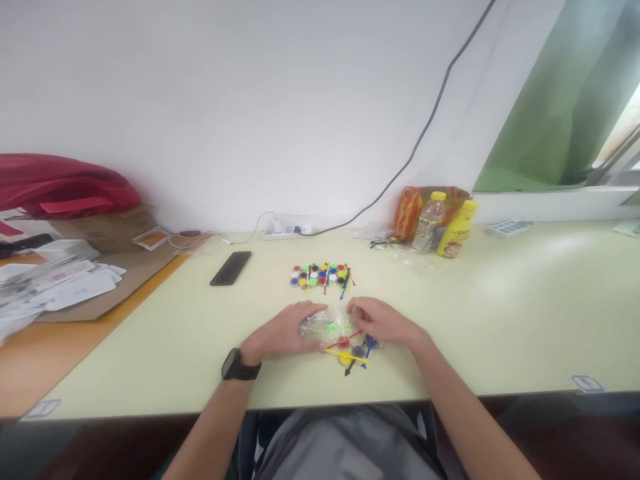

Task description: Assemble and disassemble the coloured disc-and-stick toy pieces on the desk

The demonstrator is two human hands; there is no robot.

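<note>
My left hand and my right hand rest on the pale table, both curled around a small clear plastic bag between them. Loose coloured pieces lie just under the hands: a yellow disc, a red disc, a blue one, with thin coloured sticks among them. Farther from me sits a neat cluster of coloured discs and sticks. A black watch is on my left wrist.
A black phone lies left of the cluster. A power strip with a cable sits by the wall. Two bottles and an orange bag stand at the back right. Papers and a red bag fill the left.
</note>
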